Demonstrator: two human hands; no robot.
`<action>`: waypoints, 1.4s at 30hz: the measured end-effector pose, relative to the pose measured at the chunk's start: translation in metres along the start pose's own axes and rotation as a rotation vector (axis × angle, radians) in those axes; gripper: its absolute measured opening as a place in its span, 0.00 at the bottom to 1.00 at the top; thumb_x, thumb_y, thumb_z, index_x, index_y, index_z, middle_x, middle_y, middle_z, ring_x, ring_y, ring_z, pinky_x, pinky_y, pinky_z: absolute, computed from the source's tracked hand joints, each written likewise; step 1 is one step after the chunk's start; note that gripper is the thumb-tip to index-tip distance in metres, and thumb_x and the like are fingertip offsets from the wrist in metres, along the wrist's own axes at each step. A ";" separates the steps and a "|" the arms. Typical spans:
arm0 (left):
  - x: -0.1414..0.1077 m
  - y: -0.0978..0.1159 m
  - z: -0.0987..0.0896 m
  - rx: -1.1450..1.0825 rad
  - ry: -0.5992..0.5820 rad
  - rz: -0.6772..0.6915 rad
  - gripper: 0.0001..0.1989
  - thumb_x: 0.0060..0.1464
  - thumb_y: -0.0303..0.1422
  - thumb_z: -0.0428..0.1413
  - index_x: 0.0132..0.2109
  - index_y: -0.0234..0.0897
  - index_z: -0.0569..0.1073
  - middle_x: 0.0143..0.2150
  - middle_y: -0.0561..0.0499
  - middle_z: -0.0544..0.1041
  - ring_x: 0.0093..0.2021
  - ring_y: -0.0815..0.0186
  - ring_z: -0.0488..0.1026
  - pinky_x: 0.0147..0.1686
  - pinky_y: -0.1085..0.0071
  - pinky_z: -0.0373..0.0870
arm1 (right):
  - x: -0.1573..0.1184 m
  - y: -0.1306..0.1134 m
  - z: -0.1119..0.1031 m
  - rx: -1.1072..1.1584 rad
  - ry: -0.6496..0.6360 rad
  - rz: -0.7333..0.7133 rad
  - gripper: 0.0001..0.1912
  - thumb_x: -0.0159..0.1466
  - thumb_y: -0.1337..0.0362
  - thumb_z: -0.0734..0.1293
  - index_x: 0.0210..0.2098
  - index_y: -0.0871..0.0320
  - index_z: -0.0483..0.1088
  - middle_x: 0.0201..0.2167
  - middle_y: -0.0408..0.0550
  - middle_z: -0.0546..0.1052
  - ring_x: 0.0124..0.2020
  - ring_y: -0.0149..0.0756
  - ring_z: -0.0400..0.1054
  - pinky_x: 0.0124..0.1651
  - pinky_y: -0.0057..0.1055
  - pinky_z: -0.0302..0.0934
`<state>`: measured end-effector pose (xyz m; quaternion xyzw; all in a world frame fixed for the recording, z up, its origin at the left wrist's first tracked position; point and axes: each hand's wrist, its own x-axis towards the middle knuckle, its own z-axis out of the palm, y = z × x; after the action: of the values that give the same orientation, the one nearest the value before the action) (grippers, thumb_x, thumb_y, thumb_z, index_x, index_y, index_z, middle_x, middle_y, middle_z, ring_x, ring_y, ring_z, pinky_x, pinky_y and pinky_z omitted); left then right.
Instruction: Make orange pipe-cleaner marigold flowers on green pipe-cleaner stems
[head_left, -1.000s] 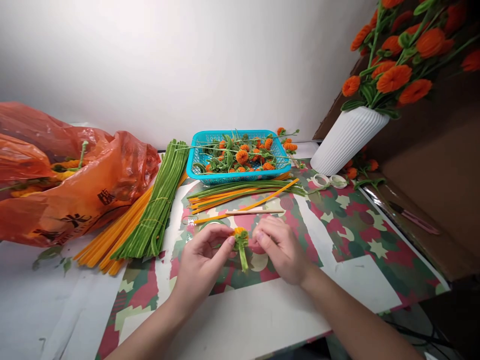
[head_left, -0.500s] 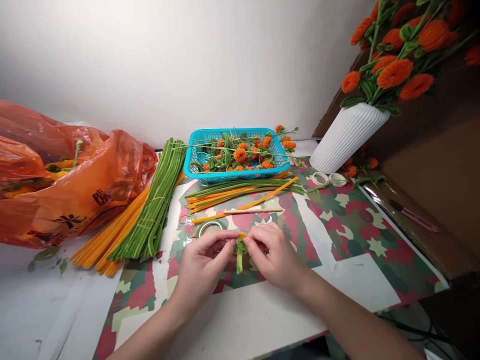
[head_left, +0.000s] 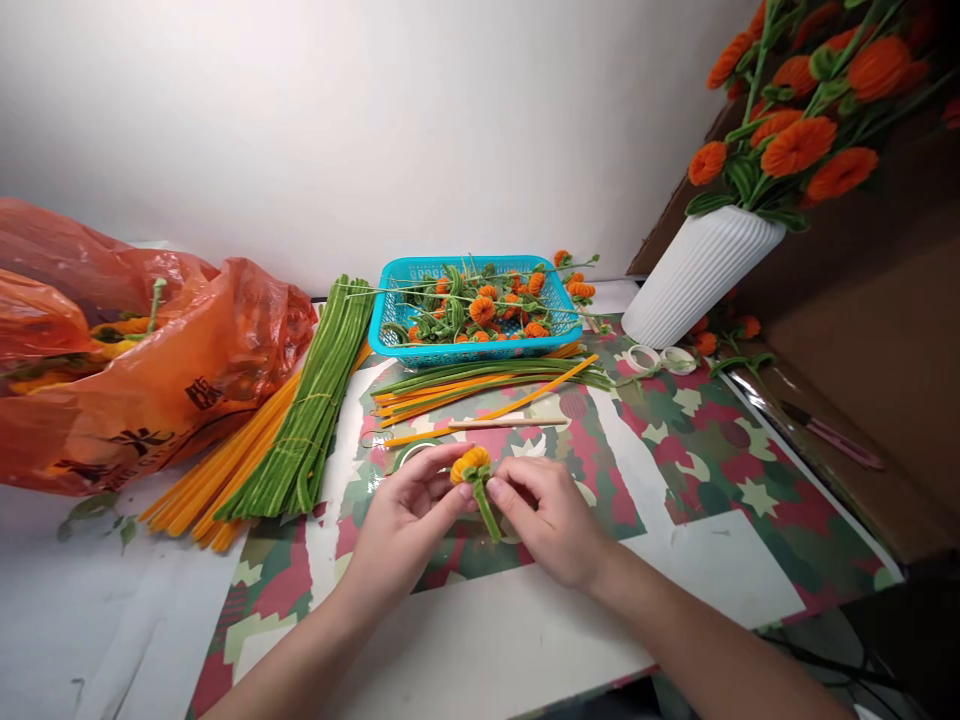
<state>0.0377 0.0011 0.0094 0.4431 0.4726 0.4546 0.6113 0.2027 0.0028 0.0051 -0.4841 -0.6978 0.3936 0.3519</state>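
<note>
Between my two hands is a small pipe-cleaner flower (head_left: 470,466) with an orange-yellow head and a green stem that points down toward me. My left hand (head_left: 409,510) pinches it from the left, thumb just under the head. My right hand (head_left: 551,515) has thumb and fingers closed at the green part on the right side. Behind my left fingers lies a roll of green tape (head_left: 415,452), partly covered. Just beyond the hands are a thin wooden stick (head_left: 510,423) and loose orange and green pipe cleaners (head_left: 480,384).
A blue basket (head_left: 480,350) of orange flowers stands at the back. Left are bundled green pipe cleaners (head_left: 300,430), orange ones (head_left: 225,455) and an orange plastic bag (head_left: 187,370). Right are a white vase (head_left: 697,275) of flowers, white tape rolls (head_left: 643,358) and a pink-handled cutter (head_left: 836,440).
The flower has been turned and raised between my fingers, so its orange-yellow head now shows; before, mostly the green part was visible. Both hands stay in nearly the same place.
</note>
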 end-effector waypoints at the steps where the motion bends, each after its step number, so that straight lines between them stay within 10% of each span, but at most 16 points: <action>1: 0.000 0.001 0.000 0.006 -0.004 -0.010 0.16 0.50 0.35 0.63 0.46 0.37 0.75 0.43 0.47 0.78 0.38 0.64 0.78 0.36 0.70 0.79 | 0.001 -0.001 -0.002 -0.052 0.060 -0.047 0.10 0.64 0.66 0.61 0.26 0.57 0.63 0.21 0.39 0.65 0.24 0.30 0.58 0.30 0.29 0.52; 6: 0.001 0.001 -0.002 0.036 -0.056 -0.032 0.16 0.51 0.38 0.61 0.47 0.37 0.76 0.43 0.47 0.78 0.36 0.63 0.78 0.35 0.67 0.80 | 0.004 -0.004 -0.007 -0.090 0.175 -0.211 0.02 0.60 0.69 0.66 0.32 0.56 0.70 0.29 0.45 0.74 0.33 0.35 0.66 0.37 0.32 0.59; 17: -0.001 -0.006 -0.007 0.295 -0.084 0.122 0.11 0.58 0.37 0.55 0.45 0.40 0.78 0.37 0.48 0.80 0.31 0.66 0.78 0.31 0.73 0.77 | 0.001 -0.003 0.002 0.123 0.159 0.027 0.03 0.56 0.69 0.66 0.27 0.57 0.68 0.25 0.44 0.70 0.26 0.31 0.63 0.25 0.25 0.58; 37: 0.002 0.006 -0.009 -0.092 -0.234 -0.308 0.12 0.50 0.40 0.62 0.37 0.36 0.78 0.27 0.52 0.75 0.19 0.70 0.73 0.22 0.73 0.74 | -0.005 0.004 -0.012 -0.526 0.161 -0.733 0.10 0.65 0.74 0.58 0.37 0.54 0.67 0.34 0.43 0.78 0.33 0.35 0.64 0.39 0.38 0.47; 42: 0.001 0.009 -0.010 0.164 -0.149 -0.028 0.09 0.55 0.37 0.58 0.39 0.37 0.79 0.29 0.51 0.76 0.23 0.69 0.74 0.25 0.75 0.73 | -0.005 0.002 -0.010 -0.096 0.176 -0.435 0.05 0.62 0.71 0.63 0.34 0.55 0.66 0.30 0.43 0.73 0.33 0.34 0.64 0.38 0.34 0.54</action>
<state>0.0267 0.0044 0.0161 0.5173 0.4677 0.3717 0.6128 0.2138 0.0003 0.0075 -0.3711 -0.7703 0.2312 0.4642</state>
